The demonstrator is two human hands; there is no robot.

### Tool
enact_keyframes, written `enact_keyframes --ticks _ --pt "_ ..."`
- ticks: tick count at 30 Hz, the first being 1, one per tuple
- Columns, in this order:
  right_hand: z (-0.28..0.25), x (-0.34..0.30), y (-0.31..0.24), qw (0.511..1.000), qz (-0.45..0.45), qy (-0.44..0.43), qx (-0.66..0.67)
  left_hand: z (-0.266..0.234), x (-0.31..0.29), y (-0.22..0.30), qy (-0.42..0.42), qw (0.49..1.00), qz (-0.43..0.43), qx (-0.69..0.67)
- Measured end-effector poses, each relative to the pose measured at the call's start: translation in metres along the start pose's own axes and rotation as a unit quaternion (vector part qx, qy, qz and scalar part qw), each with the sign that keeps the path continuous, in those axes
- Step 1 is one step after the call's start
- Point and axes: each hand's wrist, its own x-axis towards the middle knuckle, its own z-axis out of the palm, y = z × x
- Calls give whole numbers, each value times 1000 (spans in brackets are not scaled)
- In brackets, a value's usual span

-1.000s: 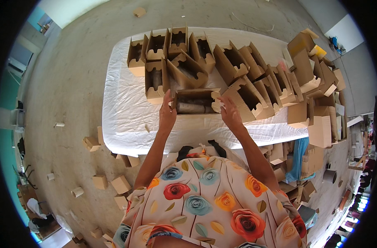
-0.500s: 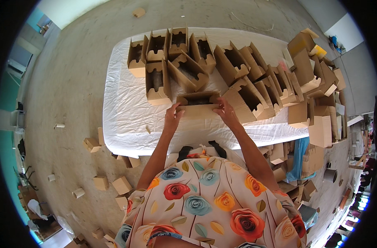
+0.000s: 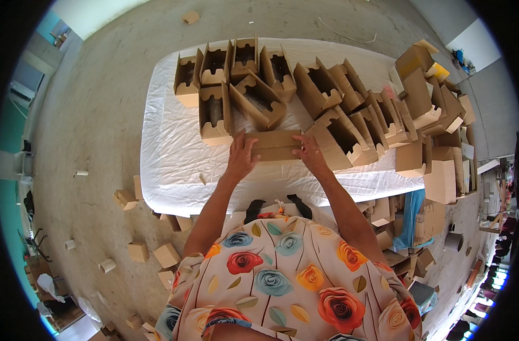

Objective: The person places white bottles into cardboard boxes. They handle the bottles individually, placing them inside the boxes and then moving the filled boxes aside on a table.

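A small brown cardboard box [image 3: 275, 146] lies on the white-covered table in front of me, its top flap folded down over the opening. My left hand [image 3: 242, 156] grips its left end, fingers over the top edge. At the other end, my right hand [image 3: 311, 153] holds the corner between thumb and fingers. Just behind stand several open-topped cardboard boxes, among them an upright one [image 3: 215, 129] near my left hand and a tilted one [image 3: 259, 108]. Another open box [image 3: 336, 142] stands close beside my right hand. What the box in my hands contains is hidden.
The table [image 3: 174, 170] has a wrinkled white cover, with a small cardboard scrap [image 3: 203, 178] on it. A heap of cardboard boxes [image 3: 441, 170] rises at the right edge. Loose boxes [image 3: 167, 255] and a blue plastic sheet [image 3: 412, 219] lie below table level.
The box between my hands was open at the top and now its flap covers the opening. My left hand has shifted slightly upward along the box's left end.
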Motion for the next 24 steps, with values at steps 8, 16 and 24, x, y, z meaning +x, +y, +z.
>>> enact_keyframes --ticks 8,16,24 --pt "-2 -4 -2 999 15 -26 -36 -11 32 22 -193 963 92 162" --pt "-17 -39 -29 998 21 -2 60 -78 -73 24 -120 987 -103 27" --pt "-55 -28 -45 994 -27 102 -12 -135 -123 -59 106 939 -310 102"
